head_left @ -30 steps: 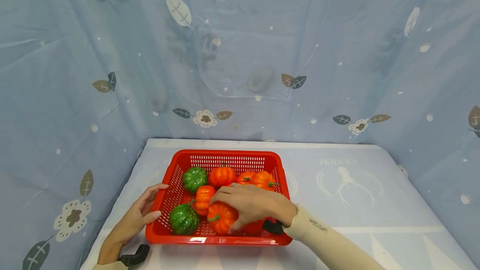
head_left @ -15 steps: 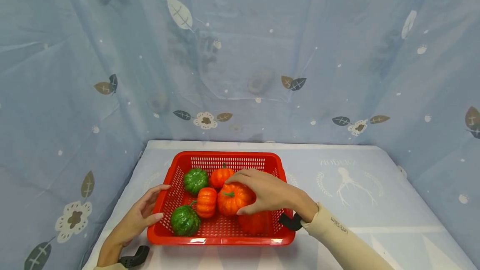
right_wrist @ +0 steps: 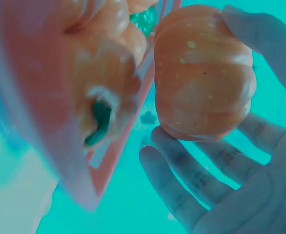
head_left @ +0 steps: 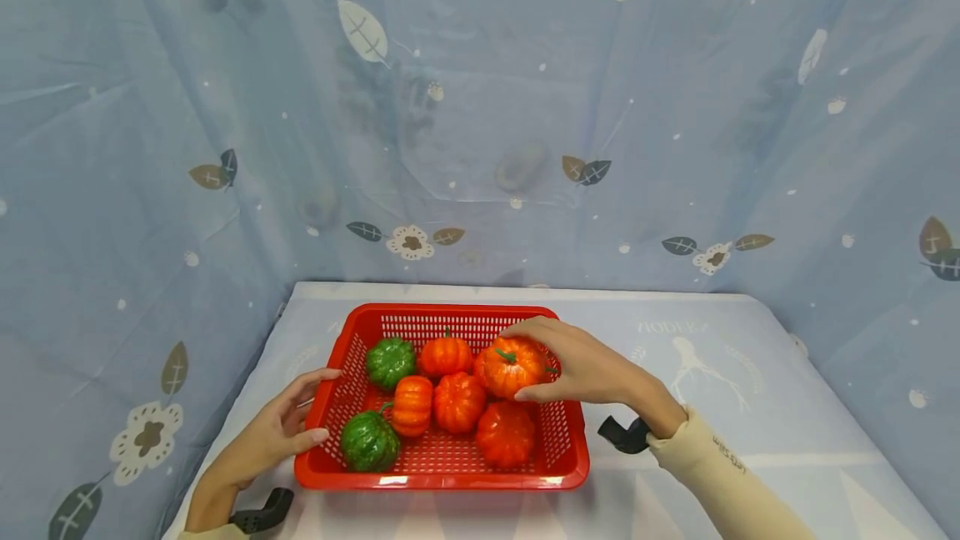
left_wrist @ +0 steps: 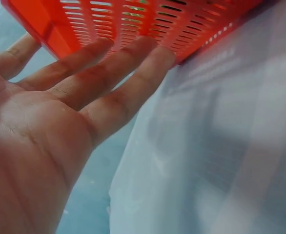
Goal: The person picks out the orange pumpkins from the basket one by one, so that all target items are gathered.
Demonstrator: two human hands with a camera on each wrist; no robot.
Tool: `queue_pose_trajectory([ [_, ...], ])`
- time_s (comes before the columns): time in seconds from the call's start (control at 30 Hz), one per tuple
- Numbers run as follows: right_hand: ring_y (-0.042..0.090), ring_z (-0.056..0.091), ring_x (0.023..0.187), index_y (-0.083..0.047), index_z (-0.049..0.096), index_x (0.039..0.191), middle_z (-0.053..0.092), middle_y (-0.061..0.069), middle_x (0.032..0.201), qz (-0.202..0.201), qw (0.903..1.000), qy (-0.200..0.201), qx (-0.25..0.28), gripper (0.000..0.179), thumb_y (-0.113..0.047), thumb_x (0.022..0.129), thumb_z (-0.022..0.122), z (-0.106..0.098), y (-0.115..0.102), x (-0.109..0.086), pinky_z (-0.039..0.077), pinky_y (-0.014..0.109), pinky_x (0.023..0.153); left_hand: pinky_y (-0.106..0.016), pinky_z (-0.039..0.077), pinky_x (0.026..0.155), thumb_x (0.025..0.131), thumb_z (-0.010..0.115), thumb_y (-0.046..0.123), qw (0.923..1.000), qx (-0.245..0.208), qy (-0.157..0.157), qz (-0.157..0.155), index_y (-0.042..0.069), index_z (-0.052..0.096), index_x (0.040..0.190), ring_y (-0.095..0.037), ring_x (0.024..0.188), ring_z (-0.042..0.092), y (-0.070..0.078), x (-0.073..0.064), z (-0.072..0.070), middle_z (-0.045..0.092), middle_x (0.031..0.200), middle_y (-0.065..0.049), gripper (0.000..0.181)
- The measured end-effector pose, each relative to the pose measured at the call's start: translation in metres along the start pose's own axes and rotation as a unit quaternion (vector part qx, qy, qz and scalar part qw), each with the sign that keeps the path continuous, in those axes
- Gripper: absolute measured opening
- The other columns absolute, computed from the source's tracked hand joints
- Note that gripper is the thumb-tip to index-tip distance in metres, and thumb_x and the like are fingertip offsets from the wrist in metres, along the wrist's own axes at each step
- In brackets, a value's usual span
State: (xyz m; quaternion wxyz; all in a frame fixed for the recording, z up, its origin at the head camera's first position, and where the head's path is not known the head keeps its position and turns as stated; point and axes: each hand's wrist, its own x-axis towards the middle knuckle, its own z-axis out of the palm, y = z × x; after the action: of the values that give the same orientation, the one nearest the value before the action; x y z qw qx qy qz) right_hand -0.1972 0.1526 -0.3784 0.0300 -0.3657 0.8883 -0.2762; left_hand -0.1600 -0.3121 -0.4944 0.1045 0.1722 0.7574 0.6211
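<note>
A red plastic basket [head_left: 442, 482] holds several small pumpkins. My right hand [head_left: 581, 363] grips an orange pumpkin [head_left: 513, 367] with a green stem, over the basket's right side. In the right wrist view, thumb and fingers span this pumpkin [right_wrist: 204, 73], which appears beside the basket's rim [right_wrist: 106, 170]. My left hand [head_left: 273, 427] is at the basket's left side, fingers extended. The left wrist view has its fingertips right at the slotted wall [left_wrist: 133, 24], palm in sight. Another orange pumpkin is partly hidden behind the held one.
At the basket's left are a green pumpkin [head_left: 391, 362] and a dark green one [head_left: 370, 442]. Orange pumpkins [head_left: 412, 405] fill its middle, and a red-orange one [head_left: 506, 436] sits front right. The basket stands on a white-covered table [head_left: 720, 407], with patterned cloth [head_left: 480, 107] behind.
My right hand has carried the orange pumpkin from the basket's front middle toward the back right, uncovering the red-orange pumpkin at front right. The left hand keeps its place at the basket's side.
</note>
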Motion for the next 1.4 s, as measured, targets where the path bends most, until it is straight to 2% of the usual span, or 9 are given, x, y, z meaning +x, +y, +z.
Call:
queue_pose_trajectory([
  [0.13, 0.010, 0.056, 0.121, -0.024, 0.053, 0.145, 0.055, -0.013, 0.140, 0.015, 0.9996, 0.018, 0.015, 0.075, -0.054, 0.083, 0.082, -0.007, 0.010, -0.011, 0.055, 0.036, 0.096, -0.038, 0.058, 0.092, 0.093, 0.071, 0.000, 0.9996, -0.006, -0.005, -0.027, 0.014, 0.035, 0.155, -0.018, 0.127, 0.056, 0.002, 0.000, 0.000, 0.031, 0.158, -0.023, 0.074],
  [0.27, 0.013, 0.058, 0.114, -0.023, 0.053, 0.146, 0.057, -0.009, 0.138, 0.026, 0.9986, 0.043, 0.018, 0.076, -0.054, 0.083, 0.082, -0.015, 0.022, -0.023, 0.058, 0.038, 0.088, -0.042, 0.059, 0.092, 0.093, 0.071, 0.001, 0.9992, -0.011, -0.011, -0.037, 0.015, 0.034, 0.156, -0.033, 0.132, 0.052, 0.004, 0.001, 0.000, 0.029, 0.158, -0.022, 0.075],
  [0.37, 0.012, 0.057, 0.112, -0.025, 0.054, 0.145, 0.058, -0.010, 0.137, 0.038, 0.9971, 0.065, 0.009, 0.076, -0.054, 0.081, 0.083, -0.019, 0.032, -0.031, 0.057, 0.039, 0.086, -0.043, 0.059, 0.091, 0.093, 0.072, 0.001, 0.9989, -0.016, -0.014, -0.041, 0.015, 0.033, 0.156, -0.043, 0.134, 0.047, 0.005, 0.001, 0.001, 0.029, 0.158, -0.023, 0.076],
  [0.5, 0.011, 0.057, 0.108, -0.025, 0.055, 0.142, 0.058, -0.011, 0.136, 0.050, 0.9939, 0.098, -0.001, 0.075, -0.052, 0.080, 0.086, -0.024, 0.045, -0.041, 0.057, 0.036, 0.084, -0.043, 0.059, 0.091, 0.093, 0.071, 0.001, 0.9983, -0.023, -0.015, -0.050, 0.014, 0.032, 0.156, -0.049, 0.136, 0.042, 0.007, 0.001, 0.001, 0.028, 0.159, -0.023, 0.076],
  [0.63, 0.012, 0.057, 0.104, -0.022, 0.055, 0.142, 0.060, -0.008, 0.135, 0.062, 0.9898, 0.127, -0.011, 0.075, -0.048, 0.080, 0.087, -0.029, 0.057, -0.049, 0.058, 0.034, 0.082, -0.043, 0.058, 0.092, 0.093, 0.071, 0.002, 0.9977, -0.027, -0.017, -0.059, 0.014, 0.031, 0.157, -0.045, 0.136, 0.044, 0.009, 0.000, 0.001, 0.027, 0.159, -0.023, 0.076],
  [0.8, 0.015, 0.060, 0.102, -0.020, 0.055, 0.144, 0.062, -0.001, 0.134, 0.094, 0.9847, 0.146, -0.012, 0.075, -0.047, 0.081, 0.087, -0.032, 0.074, -0.057, 0.059, 0.035, 0.079, -0.042, 0.058, 0.093, 0.093, 0.071, 0.001, 0.9974, -0.031, -0.019, -0.063, 0.014, 0.031, 0.158, -0.027, 0.131, 0.052, 0.011, 0.000, 0.001, 0.026, 0.160, -0.022, 0.077],
  [0.97, 0.020, 0.061, 0.104, -0.018, 0.054, 0.145, 0.061, 0.006, 0.136, 0.131, 0.9793, 0.154, -0.006, 0.077, -0.050, 0.082, 0.085, -0.032, 0.097, -0.063, 0.058, 0.034, 0.079, -0.043, 0.059, 0.092, 0.093, 0.070, 0.000, 0.9977, -0.042, -0.023, -0.048, 0.012, 0.031, 0.157, -0.015, 0.126, 0.056, 0.011, 0.000, 0.001, 0.026, 0.158, -0.026, 0.076],
  [1.17, 0.025, 0.062, 0.103, -0.012, 0.052, 0.147, 0.061, 0.012, 0.135, 0.170, 0.9728, 0.156, 0.018, 0.080, -0.047, 0.083, 0.085, -0.030, 0.124, -0.066, 0.059, 0.044, 0.083, -0.043, 0.059, 0.091, 0.093, 0.070, 0.001, 0.9978, -0.047, -0.019, -0.044, 0.012, 0.031, 0.157, -0.015, 0.126, 0.056, 0.012, -0.001, 0.002, 0.027, 0.158, -0.027, 0.075],
  [1.4, 0.031, 0.061, 0.109, -0.010, 0.049, 0.149, 0.062, 0.016, 0.133, 0.219, 0.9638, 0.149, 0.028, 0.081, -0.047, 0.085, 0.083, -0.027, 0.151, -0.070, 0.057, 0.037, 0.083, -0.044, 0.058, 0.092, 0.094, 0.069, 0.001, 0.9967, -0.049, -0.021, -0.061, 0.013, 0.029, 0.158, -0.020, 0.128, 0.054, 0.012, -0.001, 0.001, 0.026, 0.159, -0.027, 0.076],
])
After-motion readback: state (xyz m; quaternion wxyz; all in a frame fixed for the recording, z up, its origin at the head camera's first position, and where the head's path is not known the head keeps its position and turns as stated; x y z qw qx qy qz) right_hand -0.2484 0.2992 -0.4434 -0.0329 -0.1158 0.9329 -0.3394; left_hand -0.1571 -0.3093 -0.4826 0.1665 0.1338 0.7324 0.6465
